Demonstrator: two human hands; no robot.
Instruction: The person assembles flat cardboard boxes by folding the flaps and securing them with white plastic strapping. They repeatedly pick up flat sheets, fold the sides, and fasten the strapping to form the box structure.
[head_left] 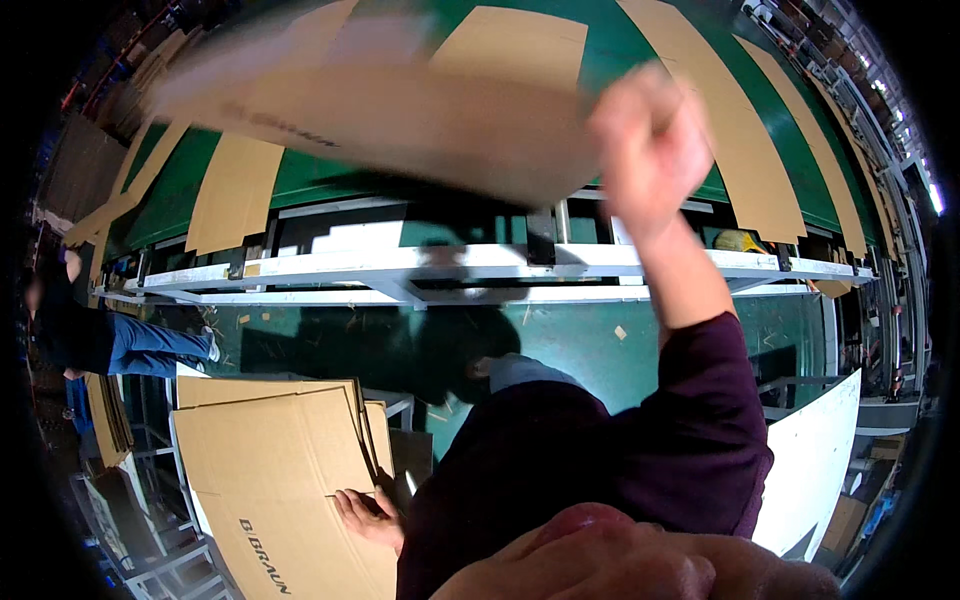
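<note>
My right hand (pixel 652 150), blurred by motion, is closed at the right end of a flattened cardboard box (pixel 400 125). That box is blurred too and hangs in the air over the green conveyor belt, with dark print on its face. Down at the left, my left hand (pixel 370 517) lies with fingers extended on the right edge of a stack of flattened cardboard boxes (pixel 270 450). Its thumb is hard to make out. The top box of the stack has dark print and fold lines.
Several cardboard sheets (pixel 715 110) lie across the green conveyor belt (pixel 290 175), which has a white frame rail (pixel 400 262) along its near side. A yellow item (pixel 738 241) sits under the belt. Another person (pixel 100 335) stands at far left. A white panel (pixel 810 470) is at right.
</note>
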